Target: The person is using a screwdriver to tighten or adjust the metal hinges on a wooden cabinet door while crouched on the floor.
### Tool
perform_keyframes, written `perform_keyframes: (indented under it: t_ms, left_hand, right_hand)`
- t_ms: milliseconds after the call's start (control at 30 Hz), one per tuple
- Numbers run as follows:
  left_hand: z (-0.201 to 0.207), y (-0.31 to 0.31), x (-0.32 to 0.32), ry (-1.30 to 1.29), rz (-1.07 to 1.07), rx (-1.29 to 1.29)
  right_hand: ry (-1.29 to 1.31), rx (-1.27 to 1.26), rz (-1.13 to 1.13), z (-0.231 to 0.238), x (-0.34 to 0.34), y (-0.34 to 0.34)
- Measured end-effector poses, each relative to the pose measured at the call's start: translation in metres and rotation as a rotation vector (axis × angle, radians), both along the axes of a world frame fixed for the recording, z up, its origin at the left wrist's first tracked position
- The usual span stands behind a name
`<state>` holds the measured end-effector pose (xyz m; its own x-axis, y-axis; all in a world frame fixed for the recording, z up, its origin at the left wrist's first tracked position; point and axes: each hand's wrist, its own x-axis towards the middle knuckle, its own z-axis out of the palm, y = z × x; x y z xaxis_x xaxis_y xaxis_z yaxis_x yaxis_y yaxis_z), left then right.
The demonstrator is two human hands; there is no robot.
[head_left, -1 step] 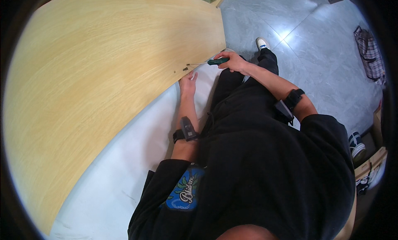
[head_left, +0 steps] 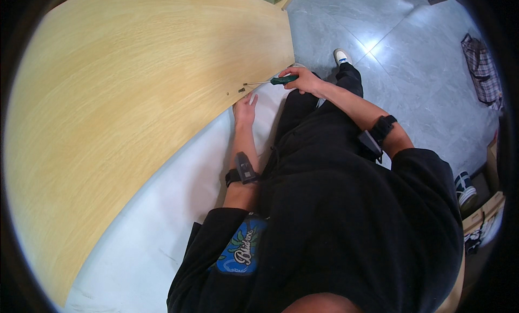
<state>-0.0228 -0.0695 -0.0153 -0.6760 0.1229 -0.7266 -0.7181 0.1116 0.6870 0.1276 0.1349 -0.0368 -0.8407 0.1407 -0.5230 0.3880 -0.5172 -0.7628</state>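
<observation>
Looks like fiddly driver work to me, so my 2 cents: line the screwdriver [head_left: 284,80] up straight with whatever its tip sits on, push in first, then turn slow so it doesn't skate across the wooden board [head_left: 162,80]. Can't really judge the angle from up here tho. The right hand [head_left: 304,81] has its fingers closed around the green handle, and the tip points in at the board near its edge. The left hand [head_left: 245,113] is at that same edge, fingers partly hidden, so can't tell if they're holding anything. I'd use it to steady the board, out of the tip's path

Head count: 1 screwdriver, 1 board, at least 2 small dark spots [head_left: 241,90] by the tip (screws or holes, too small to say), 2 black gadgets [head_left: 247,171], 1 strapped on each forearm, 1 white shoe [head_left: 342,57] on a foot, 1 dark shoe [head_left: 465,190] off right, 1 checked cloth [head_left: 481,72] on the floor [head_left: 411,70]
</observation>
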Motion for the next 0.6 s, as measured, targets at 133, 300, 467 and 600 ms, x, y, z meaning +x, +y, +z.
perform_keyframes:
  t_ms: [133,300,467,600]
  left_hand:
    - [0.014,-0.015,-0.012,-0.199,0.157,0.283]
    - [0.031,0.001,-0.013,-0.237,0.104,0.244]
    - [0.02,-0.001,-0.024,-0.187,-0.038,0.113]
    - [0.013,-0.008,-0.033,-0.267,-0.03,0.114]
  right_hand:
    - [-0.114,-0.318,0.13,0.026,-0.007,0.021]
    - [-0.159,-0.25,0.152,0.021,-0.004,0.021]
    - [-0.181,-0.199,0.202,0.027,-0.003,0.024]
    - [-0.21,-0.2,0.226,0.028,-0.002,0.026]
